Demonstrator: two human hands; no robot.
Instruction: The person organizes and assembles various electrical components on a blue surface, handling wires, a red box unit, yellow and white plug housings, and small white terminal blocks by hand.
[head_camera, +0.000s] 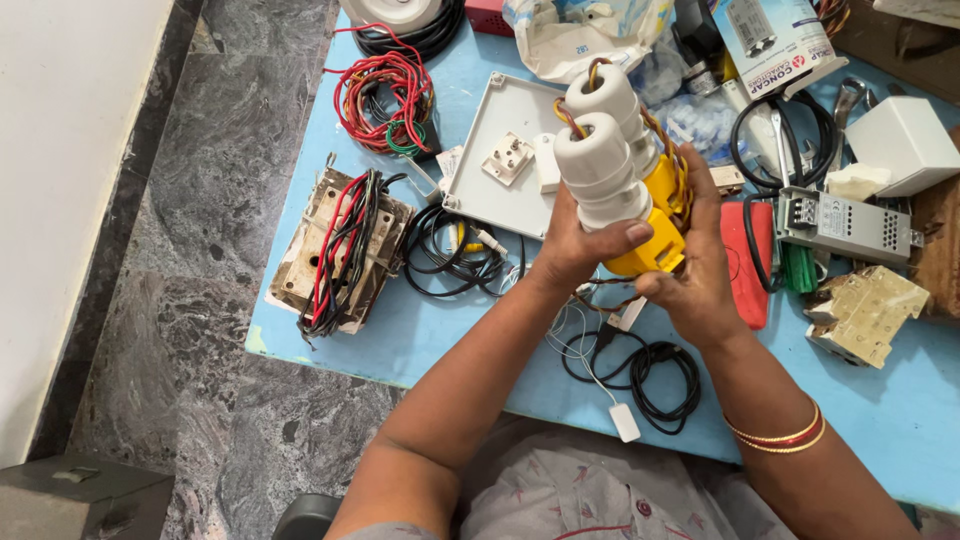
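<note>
1. Head view: both hands hold one assembly above the blue surface (420, 340), near its middle.
2. Assembly = two white lamp holders (600, 150) side by side, mounted on a yellow block (655, 245), with twisted yellow-red wire (672, 150) running along the right side.
3. Left hand (575, 245): fingers clamped on the nearer white lamp holder, thumb across its base, just touching the yellow block.
4. Right hand (700, 270): fingers wrapped around the yellow block from the right and underneath, shut tight on it. Red and gold bangles (780, 437) on that wrist.
5. Directly behind the assembly: white square plate (490, 180) with a socket in it, lying flat on the surface.
6. Left of the plate: old switch board (335, 250) with black and red wires draped over it, at the surface's left edge.
7. Behind that: coil of red wire (385, 95).
8. Under the hands: black cable loops (650, 375) and a thin white cord with a small white plug (624, 421), near the front edge.
9. Right of the hands: red flat case (750, 260), then a grey perforated metal box (845, 225), white box (905, 140) behind it.
</note>
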